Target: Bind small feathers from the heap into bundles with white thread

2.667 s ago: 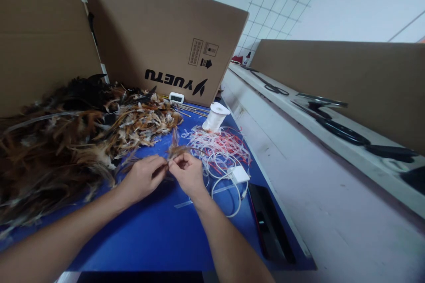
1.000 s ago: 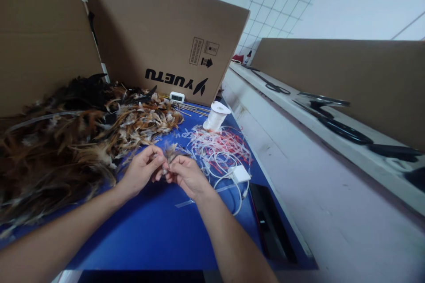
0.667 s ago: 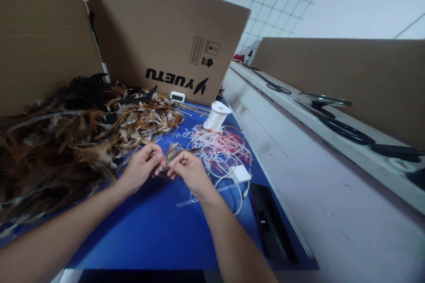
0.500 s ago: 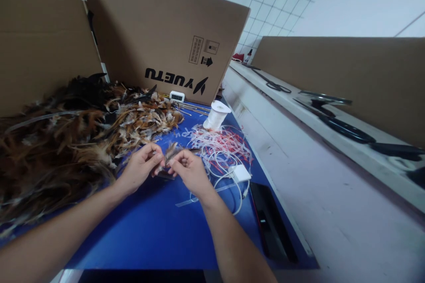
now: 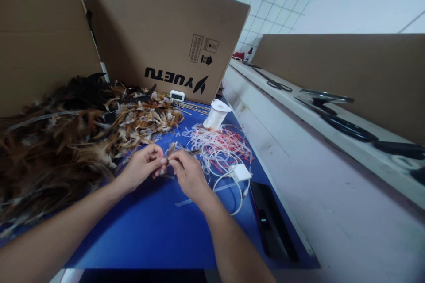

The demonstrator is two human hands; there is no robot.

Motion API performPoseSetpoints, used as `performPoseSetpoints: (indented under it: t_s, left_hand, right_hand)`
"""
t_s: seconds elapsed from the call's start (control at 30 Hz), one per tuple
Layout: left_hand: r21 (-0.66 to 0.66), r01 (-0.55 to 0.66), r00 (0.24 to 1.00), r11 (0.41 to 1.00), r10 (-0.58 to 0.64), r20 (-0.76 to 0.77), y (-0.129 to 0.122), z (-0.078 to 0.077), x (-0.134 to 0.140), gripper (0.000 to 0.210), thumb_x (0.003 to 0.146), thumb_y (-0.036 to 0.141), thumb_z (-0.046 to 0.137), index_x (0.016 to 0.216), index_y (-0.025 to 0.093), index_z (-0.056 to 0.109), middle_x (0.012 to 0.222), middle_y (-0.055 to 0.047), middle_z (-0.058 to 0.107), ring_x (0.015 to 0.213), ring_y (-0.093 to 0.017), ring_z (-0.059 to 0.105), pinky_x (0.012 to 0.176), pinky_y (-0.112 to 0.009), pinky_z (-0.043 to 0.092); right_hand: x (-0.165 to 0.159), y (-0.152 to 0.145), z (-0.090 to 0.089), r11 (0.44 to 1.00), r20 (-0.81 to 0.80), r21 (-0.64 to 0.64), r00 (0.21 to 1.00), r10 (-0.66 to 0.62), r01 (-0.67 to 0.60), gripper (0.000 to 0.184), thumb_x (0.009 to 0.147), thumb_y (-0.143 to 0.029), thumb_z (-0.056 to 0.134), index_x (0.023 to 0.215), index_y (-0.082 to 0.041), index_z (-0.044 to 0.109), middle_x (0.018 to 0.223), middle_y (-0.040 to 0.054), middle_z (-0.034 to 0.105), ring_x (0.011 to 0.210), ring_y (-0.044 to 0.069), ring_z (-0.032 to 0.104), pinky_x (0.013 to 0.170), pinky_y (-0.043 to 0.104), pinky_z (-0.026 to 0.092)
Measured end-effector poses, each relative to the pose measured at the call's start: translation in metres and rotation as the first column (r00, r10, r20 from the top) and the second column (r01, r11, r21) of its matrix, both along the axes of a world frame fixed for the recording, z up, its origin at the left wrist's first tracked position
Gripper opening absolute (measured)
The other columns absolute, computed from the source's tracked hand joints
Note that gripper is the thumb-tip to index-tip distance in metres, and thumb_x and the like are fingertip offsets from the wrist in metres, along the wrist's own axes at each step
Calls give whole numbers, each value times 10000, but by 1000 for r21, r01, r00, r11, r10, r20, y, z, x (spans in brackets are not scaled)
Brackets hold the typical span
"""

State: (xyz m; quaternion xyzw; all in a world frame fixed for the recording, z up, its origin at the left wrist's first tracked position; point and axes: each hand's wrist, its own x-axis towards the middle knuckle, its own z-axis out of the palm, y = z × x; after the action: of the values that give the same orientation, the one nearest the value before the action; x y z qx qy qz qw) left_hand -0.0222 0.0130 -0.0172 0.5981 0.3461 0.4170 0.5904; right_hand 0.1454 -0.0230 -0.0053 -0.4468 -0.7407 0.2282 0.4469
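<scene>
Over the middle of the blue table (image 5: 159, 230) both hands meet at their fingertips. My left hand (image 5: 142, 166) is closed in a pinch on a small feather (image 5: 171, 147), whose tip shows just above the fingers. Thumb and forefinger of my right hand (image 5: 187, 170) pinch the same feather close to the left fingertips. The fingers hide most of it, and I cannot make out whether anything else is held. A large heap of brown, black and cream feathers (image 5: 133, 128) lies to the left of the hands.
Beyond the right hand are tangled white and red strips (image 5: 226, 143), a white spool (image 5: 216, 115) and a white charger (image 5: 241, 172) with cable. A black phone (image 5: 274, 225) lies along the right edge. Cardboard (image 5: 166, 31) stands behind; a ledge (image 5: 299, 101) holding scissors (image 5: 279, 85) runs along the right.
My right hand has shifted slightly left and turned, bringing its fingertips against the left ones. Less of the feather shows between the hands. The left hand has barely moved.
</scene>
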Motion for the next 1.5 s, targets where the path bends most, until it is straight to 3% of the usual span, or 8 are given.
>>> performPoseSetpoints:
  t_s: [0.27,0.5,0.7,0.83,1.0,1.23,1.5]
  left_hand:
    - [6,62,997,998,-62,-55,0,1,1,249,751,361,707,755,146,580,580,25,583,458,-72,498,429,-191,440]
    - [33,128,981,991,-121,-151,-1,4,-1,229,755,352,699,709,143,619,554,23,562,466,-79,498,445,-194,445]
    - [108,147,971,983,-123,-205,-1,5,-4,205,803,325,650,713,144,616,562,23,564,475,-78,508,461,-182,439]
    - [128,164,967,978,-134,-218,-2,3,-4,167,805,290,636,729,142,619,598,13,597,483,-78,521,471,-181,445]
    - [160,206,951,966,-159,-266,-2,-3,-4,148,816,259,611,735,136,627,613,17,594,494,-76,531,490,-180,453]
    - [188,244,935,951,-179,-308,-2,-5,-4,140,838,240,577,750,143,629,620,18,590,504,-78,536,495,-176,448]
    - [204,228,941,952,-162,-297,-1,-5,-5,136,840,249,586,753,152,626,621,21,594,507,-80,533,506,-181,448]
  right_hand:
    - [2,1,0,995,55,101,998,-15,9,159,949,-208,464,863,-219,597,858,24,606,819,155,580,739,268,427]
    - [3,0,-1,994,141,107,990,-1,-14,160,959,-219,456,858,-201,578,876,34,589,817,161,566,734,278,425]
    - [3,-1,5,997,8,69,1000,20,-21,160,951,-196,465,861,-210,597,857,18,591,832,147,575,765,270,444]
    - [9,0,9,996,-59,71,996,65,-61,227,944,-133,418,1013,-213,618,987,42,621,948,151,592,855,296,468]
    - [14,2,4,984,28,97,989,147,-149,380,876,-34,423,1167,-211,592,1162,69,608,1114,159,565,978,326,451]
    - [18,3,2,991,137,65,984,109,-119,254,901,-70,452,989,-189,658,955,48,612,900,144,601,834,288,495]
    - [21,-1,7,993,178,3,978,112,-114,357,805,-25,517,1082,-213,638,962,28,598,857,136,573,790,273,474]
